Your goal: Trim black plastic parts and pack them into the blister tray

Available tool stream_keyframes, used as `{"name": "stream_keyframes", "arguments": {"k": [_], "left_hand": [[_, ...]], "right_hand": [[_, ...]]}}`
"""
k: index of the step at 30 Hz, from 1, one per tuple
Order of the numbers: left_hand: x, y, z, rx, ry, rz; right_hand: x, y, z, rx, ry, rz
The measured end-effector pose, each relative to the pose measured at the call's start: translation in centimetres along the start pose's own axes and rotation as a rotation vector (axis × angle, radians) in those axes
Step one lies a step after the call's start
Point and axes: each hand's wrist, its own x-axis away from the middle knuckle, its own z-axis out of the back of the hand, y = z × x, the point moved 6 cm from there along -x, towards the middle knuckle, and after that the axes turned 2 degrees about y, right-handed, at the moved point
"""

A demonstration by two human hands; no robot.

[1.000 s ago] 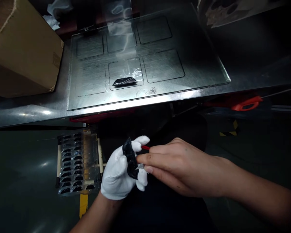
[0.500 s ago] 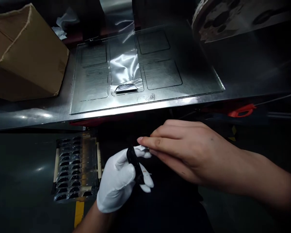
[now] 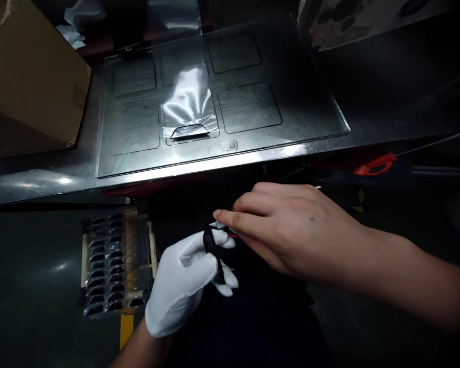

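My left hand (image 3: 186,281), in a white glove, is closed on a small black part (image 3: 213,255), a narrow dark piece held upright between thumb and fingers. My bare right hand (image 3: 283,225) meets it at the upper end, its fingers pressed together. At those fingertips shows a small silvery bit (image 3: 216,225), partly covered, and a speck of red lies just below; what the fingers grip I cannot make out. Beyond the hands, on the bench, a clear film strip (image 3: 187,99) lies with a dark trapezoid-shaped piece (image 3: 189,131) at its near end.
A glass sheet (image 3: 310,112) with marked rectangles covers part of the metal bench (image 3: 42,181). At left stands a cardboard box (image 3: 34,87). Lower left is a clear tray (image 3: 140,240) holding several black parts. A red-orange handle (image 3: 375,164) hangs under the bench edge; a large reel (image 3: 348,25) sits behind.
The view has shifted slightly, so bench things appear further left and up. Both hands keep together at the black part, which is now turned more edge-on.
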Motion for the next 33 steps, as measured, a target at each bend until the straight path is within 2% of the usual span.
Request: {"name": "stream_keyframes", "arguments": {"k": [6,10,13,16,19,23,28,33], "left_hand": [[-0.3,-0.4,0.1,0.028,-0.053,0.085],[-0.4,-0.6,-0.2,0.063,-0.107,0.145],[-0.5,-0.7,-0.3,0.065,-0.121,0.155],[-0.6,-0.6,0.0,0.089,-0.086,0.105],[-0.5,0.1,0.4,0.124,-0.053,-0.009],[-0.2,0.9,0.2,0.135,-0.091,-0.097],[0.0,1.0,-0.2,0.129,-0.114,-0.093],[0.1,0.8,0.4,0.127,-0.052,-0.133]], "right_hand": [[0.0,0.1,-0.2,0.095,-0.070,0.021],[-0.4,-0.6,0.7,0.188,-0.108,0.092],[-0.6,-1.0,1.4,0.171,-0.095,0.116],[-0.4,-0.7,1.6,0.061,-0.074,0.057],[0.1,0.2,0.8,-0.100,-0.090,-0.057],[0.4,0.0,-0.4,-0.271,-0.112,-0.098],[-0.1,-0.8,-0.4,-0.252,-0.106,-0.088],[-0.5,-1.2,-0.7,-0.162,-0.150,-0.049]]}}
